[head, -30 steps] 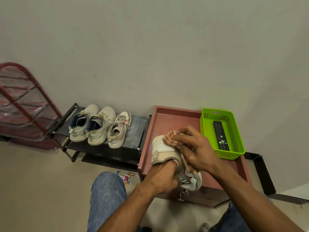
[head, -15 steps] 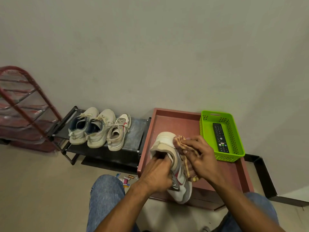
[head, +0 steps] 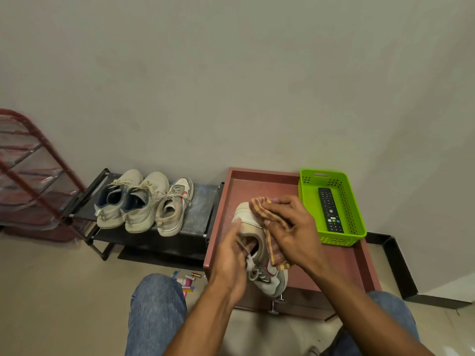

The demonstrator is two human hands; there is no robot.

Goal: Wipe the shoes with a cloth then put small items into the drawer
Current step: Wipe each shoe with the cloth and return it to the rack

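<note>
The left hand [head: 232, 255] grips a white sneaker [head: 253, 228] at its opening, with the fingers curled into the collar and the thumb on the outer side. The sneaker is held above the red-brown cabinet top [head: 257, 183], heel away from the person and toe pointing down toward the cabinet's front edge. The right hand [head: 290, 232] presses a striped brown and yellow cloth [head: 267, 209] against the heel and the right side of the sneaker — its fingers are curled over the cloth and hold it against the shoe.

On the right part of the cabinet top stands a green plastic basket [head: 357, 227], and a black remote control [head: 330, 210] lies inside it. To the left of the cabinet there is a low black shoe rack [head: 203, 201], and three more sneakers [head: 144, 201] stand on it side by side, toes toward the wall. On the floor, between the person's left knee [head: 156, 304] and the cabinet, lie several small items [head: 187, 281] — their kind is not clear. A drawer handle [head: 276, 305] shows at the cabinet's front, just below the sneaker's toe. A red wire rack [head: 33, 176] stands at the far left.
</note>
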